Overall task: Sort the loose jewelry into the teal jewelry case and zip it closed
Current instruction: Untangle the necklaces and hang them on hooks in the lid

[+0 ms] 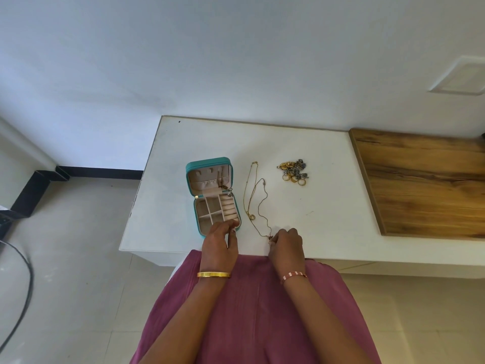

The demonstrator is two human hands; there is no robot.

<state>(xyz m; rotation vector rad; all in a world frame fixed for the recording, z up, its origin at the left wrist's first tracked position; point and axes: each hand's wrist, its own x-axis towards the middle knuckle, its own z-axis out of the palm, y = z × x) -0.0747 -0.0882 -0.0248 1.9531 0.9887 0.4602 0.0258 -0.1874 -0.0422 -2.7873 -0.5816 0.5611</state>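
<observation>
On the white table (301, 206), which I take as the landmark, all the task things lie. At the right end of the table a wooden board (425, 185) covers the surface, and at the near edge of the table a purple garment (252, 311) of the person fills the low part of the view.

Left of the middle of the table stands the teal jewelry case (212, 193), open, with its lid raised toward the far side. The bottom part has small beige compartments and a row of ring rolls; a chain hangs inside the lid. No brand, label or writing can be read on the case or on any other thing.

The left hand (220, 244) rests at the near edge of the case, its fingers lightly bent and touching the front rim; whether it holds something I cannot tell. The right hand (286, 246) is at the near edge of the table, right of the case, and pinches the near end of a thin necklace (258, 206). A second necklace (248, 190) lies just beside it, between the first one and the case.

Farther on the table, right of the necklaces, sits a small pile of jewelry (293, 171) with gold rings and silver pieces. The left wrist has a gold bangle (214, 274), the right wrist a pink-and-white bracelet (294, 276).
</observation>
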